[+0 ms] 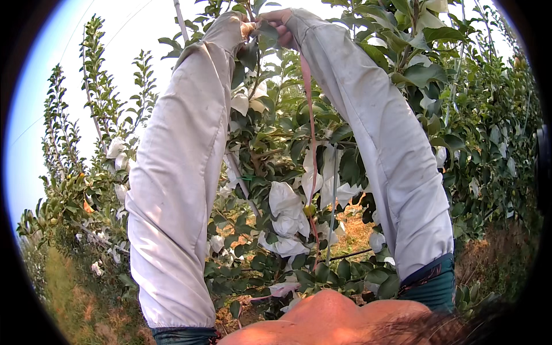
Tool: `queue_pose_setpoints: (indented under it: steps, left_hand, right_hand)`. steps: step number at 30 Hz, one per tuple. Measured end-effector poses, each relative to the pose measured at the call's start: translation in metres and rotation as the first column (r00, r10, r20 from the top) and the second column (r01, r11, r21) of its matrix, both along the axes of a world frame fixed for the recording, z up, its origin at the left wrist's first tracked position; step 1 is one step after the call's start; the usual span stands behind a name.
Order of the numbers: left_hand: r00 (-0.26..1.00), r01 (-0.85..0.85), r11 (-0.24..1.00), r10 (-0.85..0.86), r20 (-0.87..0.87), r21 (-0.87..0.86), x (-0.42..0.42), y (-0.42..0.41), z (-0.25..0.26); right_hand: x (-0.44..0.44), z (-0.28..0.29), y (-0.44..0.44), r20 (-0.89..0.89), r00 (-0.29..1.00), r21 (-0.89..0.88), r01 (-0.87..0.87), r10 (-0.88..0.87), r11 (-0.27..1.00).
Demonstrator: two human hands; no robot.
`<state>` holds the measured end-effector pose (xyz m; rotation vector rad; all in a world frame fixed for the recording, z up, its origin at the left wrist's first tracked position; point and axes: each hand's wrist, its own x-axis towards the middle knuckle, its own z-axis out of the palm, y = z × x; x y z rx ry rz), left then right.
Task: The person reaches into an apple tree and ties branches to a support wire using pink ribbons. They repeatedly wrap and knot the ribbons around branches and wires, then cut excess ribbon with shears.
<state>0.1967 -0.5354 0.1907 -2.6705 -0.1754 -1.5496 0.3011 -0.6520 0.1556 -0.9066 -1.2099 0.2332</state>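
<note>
Both my arms, in pale loose sleeve covers, reach up to a leafy apple shoot (257, 71) at the top of the view. My left hand (247, 30) closes around the shoot's thin stem, its fingers partly behind a leaf. Close beside it, my right hand (282, 26) has curled fingers. From under that hand a long pink ribbon (308, 99) hangs down through the foliage, and the hand appears to grip its upper end. Leaves hide what lies between the fingertips.
White fruit bags (286, 211) hang among the leaves below my hands. A slanting pole (242, 183) and a pale cord (334, 202) run through the tree. A dark hose (351, 254) crosses low down. More apple trees (491, 142) stand on both sides.
</note>
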Motion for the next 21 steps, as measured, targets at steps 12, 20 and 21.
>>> queue_pose_setpoints:
  steps: [12, 20, 21]
  left_hand:
    - [0.918, 0.394, 0.847, -0.383, 0.105, -0.357, -0.004, 0.003, -0.016]
    - [0.584, 0.721, 0.408, -0.793, 0.175, -0.56, -0.008, 0.02, -0.02]
    - [0.496, 0.748, 0.334, -0.855, 0.149, -0.573, -0.008, 0.025, -0.021]
  right_hand:
    - [0.001, 0.003, 0.011, -0.065, 0.929, -0.045, -0.366, 0.363, 0.929]
    - [-0.003, -0.003, 0.014, -0.356, 0.846, -0.033, -0.435, 0.396, 0.9]
    - [-0.003, -0.007, 0.013, -0.33, 0.841, -0.034, -0.463, 0.427, 0.886]
